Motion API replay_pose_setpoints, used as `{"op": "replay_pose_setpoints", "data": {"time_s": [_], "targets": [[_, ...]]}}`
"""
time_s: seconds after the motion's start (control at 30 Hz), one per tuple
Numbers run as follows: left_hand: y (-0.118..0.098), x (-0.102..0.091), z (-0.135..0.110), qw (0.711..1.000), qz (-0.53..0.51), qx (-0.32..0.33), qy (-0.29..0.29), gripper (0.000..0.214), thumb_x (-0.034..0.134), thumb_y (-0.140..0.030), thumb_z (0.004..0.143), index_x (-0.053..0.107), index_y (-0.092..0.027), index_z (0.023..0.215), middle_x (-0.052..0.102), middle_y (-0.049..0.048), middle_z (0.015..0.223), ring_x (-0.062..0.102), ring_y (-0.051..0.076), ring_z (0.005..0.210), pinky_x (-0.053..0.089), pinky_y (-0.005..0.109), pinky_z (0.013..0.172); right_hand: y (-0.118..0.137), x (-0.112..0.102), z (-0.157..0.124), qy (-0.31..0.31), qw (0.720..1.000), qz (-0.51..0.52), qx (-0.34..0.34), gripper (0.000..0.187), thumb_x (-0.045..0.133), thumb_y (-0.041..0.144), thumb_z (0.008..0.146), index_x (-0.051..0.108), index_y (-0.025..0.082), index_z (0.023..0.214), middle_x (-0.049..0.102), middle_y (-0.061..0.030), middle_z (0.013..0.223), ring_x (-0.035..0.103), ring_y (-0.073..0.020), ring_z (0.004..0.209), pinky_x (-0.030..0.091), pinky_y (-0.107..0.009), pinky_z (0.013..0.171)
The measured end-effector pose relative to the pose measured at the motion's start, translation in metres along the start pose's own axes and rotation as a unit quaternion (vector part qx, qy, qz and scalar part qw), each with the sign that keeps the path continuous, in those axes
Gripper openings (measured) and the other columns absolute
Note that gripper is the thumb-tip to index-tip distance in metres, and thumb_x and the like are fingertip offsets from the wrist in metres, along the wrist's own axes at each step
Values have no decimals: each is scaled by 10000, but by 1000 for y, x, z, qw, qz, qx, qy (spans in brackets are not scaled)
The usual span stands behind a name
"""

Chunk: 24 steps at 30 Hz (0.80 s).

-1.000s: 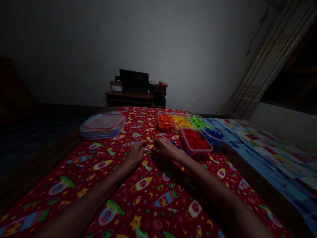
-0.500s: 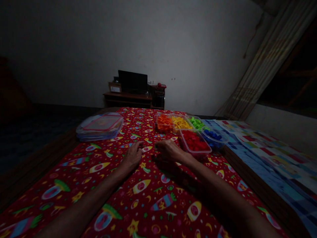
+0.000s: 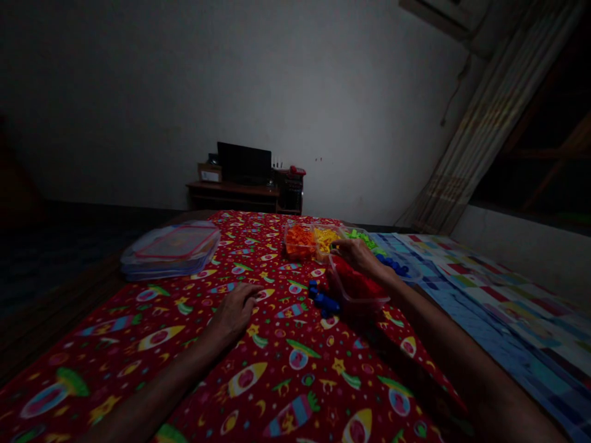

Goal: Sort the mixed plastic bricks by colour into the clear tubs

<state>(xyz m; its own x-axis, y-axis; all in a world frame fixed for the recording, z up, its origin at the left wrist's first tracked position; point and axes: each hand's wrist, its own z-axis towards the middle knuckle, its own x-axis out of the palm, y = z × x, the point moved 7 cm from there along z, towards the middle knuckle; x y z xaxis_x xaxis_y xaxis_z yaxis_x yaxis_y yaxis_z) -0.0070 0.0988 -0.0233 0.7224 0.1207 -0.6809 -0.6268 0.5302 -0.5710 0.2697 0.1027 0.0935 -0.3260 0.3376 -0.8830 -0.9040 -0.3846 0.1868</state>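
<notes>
My left hand (image 3: 234, 309) lies flat on the red rocket-print cloth (image 3: 258, 369), fingers stretched, holding nothing. My right hand (image 3: 357, 253) reaches forward over the clear tubs, fingers curled above the yellow-piece tub (image 3: 325, 237) and the green-piece tub (image 3: 361, 234); what it holds, if anything, is too dark to see. Under its wrist sits the red-piece tub (image 3: 357, 289). A small cluster of blue pieces (image 3: 323, 299) lies on the cloth left of that tub.
An orange-piece tub (image 3: 298, 240) and a blue-piece tub (image 3: 396, 266) stand beside the others. Stacked clear lids (image 3: 170, 249) rest at the far left. A patchwork cloth (image 3: 484, 295) covers the surface to the right. A dark cabinet with a screen (image 3: 244, 178) stands by the wall.
My right hand has left the middle of the cloth and moved forward-right over the tubs. The blue pieces it covered now show. My left hand stays flat.
</notes>
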Motion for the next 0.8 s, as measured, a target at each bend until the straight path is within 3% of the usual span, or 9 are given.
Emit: {"op": "replay_pose_setpoints", "data": {"time_s": [0.2,0.4,0.57,0.67,0.8], "targets": [[-5,-3,-1,1000,-25,10,-7,301,374,-234,777,652,-191,885,674,72,903,645,197,841,539,327,749,2,20,63,34,993,-112,3,281,499,334,882,698,141,834,632,-57,710,475,-106,605,230,-233,546],[-3,-2,-3,999,-30,13,-8,288,392,-223,776,660,-199,880,674,69,901,640,197,836,543,323,721,3,30,106,61,986,-142,65,323,456,310,908,674,101,1024,673,-160,956,568,-158,750,270,-239,581],[-3,1,-2,999,-41,8,-2,308,373,-219,771,665,-181,860,665,80,894,641,200,834,543,339,738,-8,16,85,37,990,-130,50,324,438,323,897,692,122,913,641,-84,771,506,-125,651,239,-239,553],[-3,2,-1,999,-32,6,9,310,378,-227,769,670,-177,860,663,81,906,636,206,838,533,358,771,-18,8,59,70,990,-117,36,323,453,294,865,674,83,761,543,-30,640,400,-86,571,218,-231,535],[-3,2,-2,1000,-13,21,1,329,367,-245,785,674,-170,875,656,90,916,624,208,851,520,363,798,-32,-6,32,107,991,-79,32,282,470,268,824,655,76,732,476,3,603,350,-76,566,239,-214,539]]}}
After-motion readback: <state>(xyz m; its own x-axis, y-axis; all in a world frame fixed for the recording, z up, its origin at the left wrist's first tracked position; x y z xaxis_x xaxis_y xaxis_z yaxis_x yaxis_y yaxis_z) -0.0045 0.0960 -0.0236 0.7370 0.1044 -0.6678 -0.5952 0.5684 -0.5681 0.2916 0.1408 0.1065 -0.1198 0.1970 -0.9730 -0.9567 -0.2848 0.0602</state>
